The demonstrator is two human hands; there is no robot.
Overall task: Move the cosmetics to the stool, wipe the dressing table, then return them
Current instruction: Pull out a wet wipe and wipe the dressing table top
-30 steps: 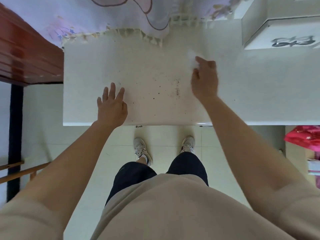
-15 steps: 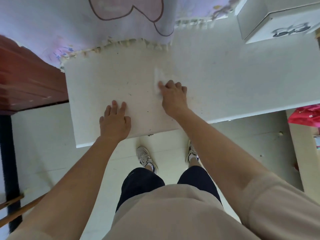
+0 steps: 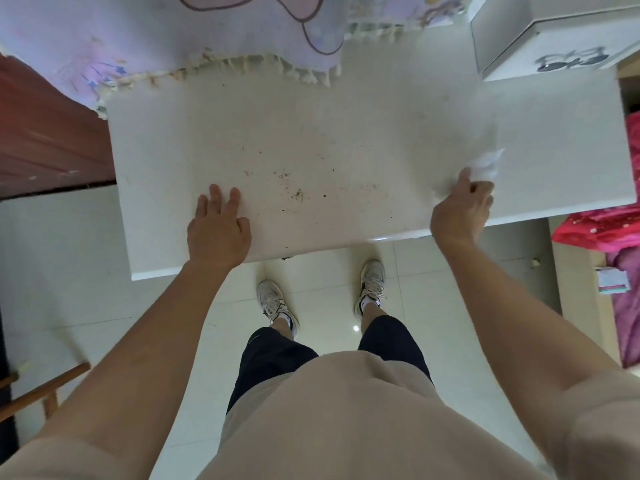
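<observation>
The white dressing table (image 3: 346, 133) fills the upper middle of the head view, with dark specks scattered near its centre and front. My left hand (image 3: 218, 230) lies flat on the table near the front left edge, fingers apart, holding nothing. My right hand (image 3: 460, 209) is at the front right part of the table, closed on a crumpled white tissue (image 3: 485, 166) pressed on the surface. No cosmetics or stool are in view.
A white drawer box (image 3: 554, 36) stands at the table's back right corner. A lilac fringed cloth (image 3: 207, 39) hangs over the back edge. Dark red wooden furniture (image 3: 45, 133) is to the left, pink bedding (image 3: 602, 230) to the right, pale tiled floor below.
My right hand with the tissue has swept from the middle of the table to its front right part. My left hand has stayed near the front left edge.
</observation>
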